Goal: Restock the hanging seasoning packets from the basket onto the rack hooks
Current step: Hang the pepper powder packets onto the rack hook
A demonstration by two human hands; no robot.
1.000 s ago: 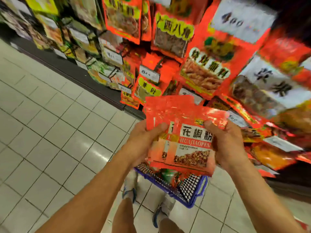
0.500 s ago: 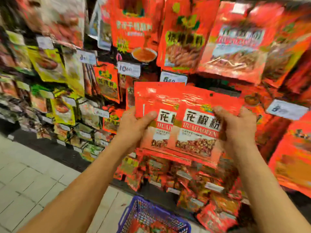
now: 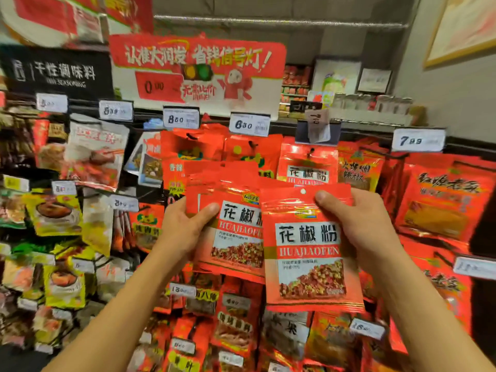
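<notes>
The right hand [image 3: 357,224] grips a red packet [image 3: 308,251] labelled "HUAJIAOFEN". The left hand [image 3: 185,226] holds a stack of matching packets [image 3: 230,232]. A matching packet hangs behind them on the rack [image 3: 308,165].

A large red and white promotional sign [image 3: 197,72] with a traffic-light drawing and a red cartoon figure hangs at twelve o'clock; a black banner [image 3: 55,72] with white lettering sits at ten o'clock; at two o'clock a far shelf [image 3: 298,88] holds small red goods, too blurred to tell, with a row of pale jars [image 3: 375,103] beside it; a framed picture [image 3: 463,25] leans at the one o'clock corner on a grey wall [image 3: 442,84]; a ribbed silver duct [image 3: 279,22] runs across the top; yellow and green soup-type pouches [image 3: 53,210] crowd nine o'clock, their print unreadable.
</notes>
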